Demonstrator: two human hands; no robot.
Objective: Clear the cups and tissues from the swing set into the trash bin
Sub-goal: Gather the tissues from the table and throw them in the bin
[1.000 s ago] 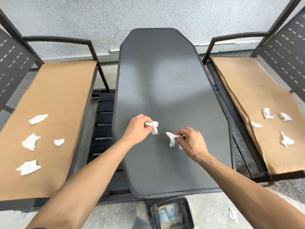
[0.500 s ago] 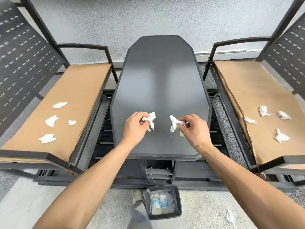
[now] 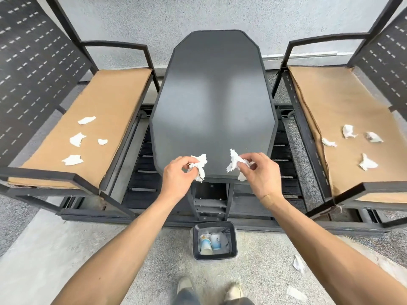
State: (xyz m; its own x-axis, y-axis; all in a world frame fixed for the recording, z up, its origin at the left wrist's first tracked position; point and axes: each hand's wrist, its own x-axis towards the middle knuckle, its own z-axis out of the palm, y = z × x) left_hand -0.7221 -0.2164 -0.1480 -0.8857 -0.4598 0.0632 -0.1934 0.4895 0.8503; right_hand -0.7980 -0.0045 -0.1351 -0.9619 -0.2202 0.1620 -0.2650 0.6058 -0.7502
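My left hand [image 3: 179,176] pinches a crumpled white tissue [image 3: 199,165] over the near edge of the dark table [image 3: 213,95]. My right hand [image 3: 257,172] holds a second white tissue [image 3: 234,161] at the same edge. Below them on the ground stands the black trash bin [image 3: 196,241], with two cups [image 3: 208,244] lying inside. Several tissues [image 3: 77,139] lie on the left bench's tan cushion [image 3: 105,102]. Several more tissues [image 3: 348,130] lie on the right bench cushion [image 3: 343,102].
Dark perforated backrests and metal armrests [image 3: 114,44] frame both benches. A slatted footboard [image 3: 145,164] runs under the table. Two tissue scraps [image 3: 298,264] lie on the speckled ground at the right. My shoes [image 3: 185,287] stand just behind the bin.
I have stepped back from the table, so the view now takes in the whole bin and ground. Both hands lifted their tissues off the tabletop and drew them toward the near edge.
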